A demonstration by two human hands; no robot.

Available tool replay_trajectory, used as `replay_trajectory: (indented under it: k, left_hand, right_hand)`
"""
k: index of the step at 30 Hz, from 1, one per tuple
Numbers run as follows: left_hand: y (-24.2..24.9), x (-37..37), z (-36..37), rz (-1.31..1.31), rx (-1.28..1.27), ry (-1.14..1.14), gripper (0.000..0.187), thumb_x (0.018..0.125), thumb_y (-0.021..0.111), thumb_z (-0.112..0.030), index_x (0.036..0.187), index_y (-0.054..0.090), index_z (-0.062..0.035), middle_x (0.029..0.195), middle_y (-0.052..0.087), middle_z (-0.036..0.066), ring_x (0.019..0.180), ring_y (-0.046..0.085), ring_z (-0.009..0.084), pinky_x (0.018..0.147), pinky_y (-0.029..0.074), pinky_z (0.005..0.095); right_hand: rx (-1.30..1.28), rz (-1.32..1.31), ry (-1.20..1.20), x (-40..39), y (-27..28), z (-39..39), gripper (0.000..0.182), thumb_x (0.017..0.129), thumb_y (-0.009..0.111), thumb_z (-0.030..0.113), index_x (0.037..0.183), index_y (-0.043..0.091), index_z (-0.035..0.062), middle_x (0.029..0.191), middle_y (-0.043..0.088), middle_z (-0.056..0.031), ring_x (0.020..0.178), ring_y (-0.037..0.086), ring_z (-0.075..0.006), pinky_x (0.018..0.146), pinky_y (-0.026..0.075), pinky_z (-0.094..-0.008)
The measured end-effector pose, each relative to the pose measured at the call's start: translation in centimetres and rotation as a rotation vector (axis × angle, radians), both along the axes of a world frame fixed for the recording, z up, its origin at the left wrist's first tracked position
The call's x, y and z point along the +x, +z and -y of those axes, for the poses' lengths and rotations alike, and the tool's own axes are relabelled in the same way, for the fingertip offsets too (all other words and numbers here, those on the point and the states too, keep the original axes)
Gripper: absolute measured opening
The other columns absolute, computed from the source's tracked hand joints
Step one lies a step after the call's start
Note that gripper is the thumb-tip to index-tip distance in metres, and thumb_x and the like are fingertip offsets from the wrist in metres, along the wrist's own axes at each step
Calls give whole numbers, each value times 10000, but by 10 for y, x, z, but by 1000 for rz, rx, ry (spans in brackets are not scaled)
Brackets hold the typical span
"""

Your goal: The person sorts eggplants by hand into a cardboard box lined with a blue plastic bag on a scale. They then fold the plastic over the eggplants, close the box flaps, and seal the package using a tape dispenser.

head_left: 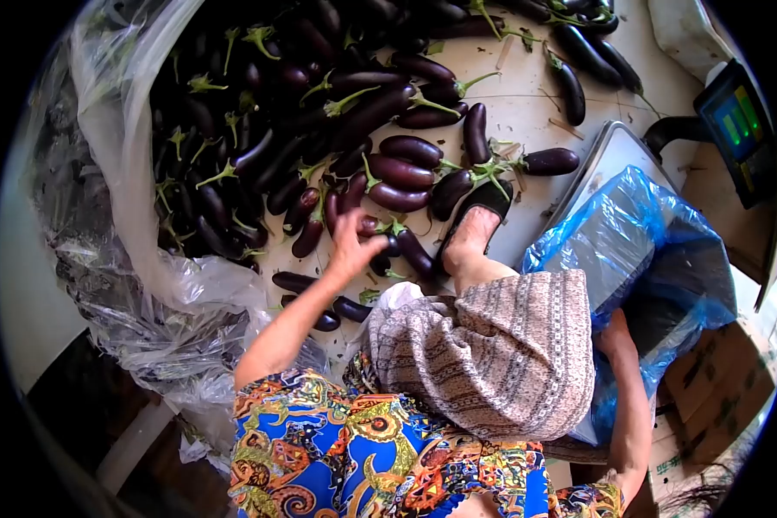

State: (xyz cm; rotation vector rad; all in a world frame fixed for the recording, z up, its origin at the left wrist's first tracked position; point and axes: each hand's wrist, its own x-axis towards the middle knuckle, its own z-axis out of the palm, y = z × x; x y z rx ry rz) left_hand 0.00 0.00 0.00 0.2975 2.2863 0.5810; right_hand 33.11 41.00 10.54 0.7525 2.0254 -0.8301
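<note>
My left hand (351, 249) reaches down over the eggplants on the floor, thumb spread away from the fingers. A dark purple eggplant (369, 226) lies between thumb and fingers; I see no firm grip on it. Close by are more eggplants (401, 198), glossy and with green stems. On the other side, my right hand (615, 338) is at the near edge of a blue plastic bag (609, 220) that lines a dark container (686, 259). Its fingers are partly hidden by the bag, so their hold does not show.
A large eggplant heap (259, 112) fills the upper left, bordered by clear plastic sheeting (129, 173). The container rests on a scale platform (609, 155) with a lit display (738, 125). My shoe (492, 197) stands among the eggplants. A cardboard box (721, 388) is at lower right.
</note>
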Motion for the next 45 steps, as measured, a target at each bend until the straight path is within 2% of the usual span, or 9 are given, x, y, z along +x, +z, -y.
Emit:
replay_trajectory:
  k: [4,7,11,14,22,29,34,41,45]
  left_hand:
    - [-43,68,35,-141,150,196,872,673,846,-274,1388,395,-59,1268,534,204,1201,505,366,1040,406,458]
    - [-44,71,19,-240,164,109,833,702,827,-262,1387,397,-64,1270,529,201,1204,499,364,1035,406,445]
    - [-29,51,29,-219,93,-3,704,738,801,-267,1336,490,-63,1258,514,180,1189,511,333,1046,406,416]
    - [-29,28,26,-76,230,144,501,795,746,-244,1227,579,-53,1206,541,148,1129,545,307,990,445,412]
    - [-49,-32,-39,-735,-10,-619,707,588,824,-90,1232,535,-122,1229,483,134,1185,454,329,1003,368,480]
    - [-15,-66,-32,-496,119,-779,612,568,849,-180,1106,568,-98,1084,499,120,1078,492,315,940,407,445]
    - [23,-75,2,369,234,58,520,828,745,-421,1152,616,-35,1057,634,52,930,584,139,853,485,307]
    - [-5,-10,12,-104,371,334,502,924,666,-320,1312,557,-20,1234,602,148,1100,611,241,935,489,349]
    - [-72,-11,22,-455,-125,313,668,771,789,-305,1313,532,-10,1176,533,197,1121,538,386,973,449,465]
  right_hand:
    - [-32,-302,-130,36,-12,15,543,667,671,52,1206,605,56,1127,640,-224,1071,555,-482,932,479,-482]
    - [-10,-75,-315,29,0,17,426,765,610,86,1190,606,54,1097,661,-184,1014,592,-406,922,471,-427]
    - [-283,-112,-1250,48,-29,17,317,964,482,183,1244,579,71,1075,680,-48,931,625,-167,831,483,-329]
    - [-422,-213,-1422,29,1,12,263,1007,498,195,1233,593,101,1049,682,-17,928,623,-137,826,482,-318]
    - [-483,-243,-1273,23,30,29,224,1009,559,271,1116,615,82,917,638,14,877,597,-99,820,461,-244]
    - [-365,-209,-990,0,72,41,269,985,566,256,1147,610,45,1018,637,-33,934,590,-125,870,457,-270]
    - [-202,-309,-1016,-14,101,28,362,975,600,321,1219,636,55,1110,668,-79,962,614,-140,870,471,-275]
    - [-207,-293,-919,-16,75,23,371,972,607,336,1215,626,56,1086,659,-77,953,610,-155,871,476,-297]
    - [-238,-266,-898,-11,67,23,368,979,592,336,1213,618,52,1079,651,-69,955,601,-151,873,468,-296]
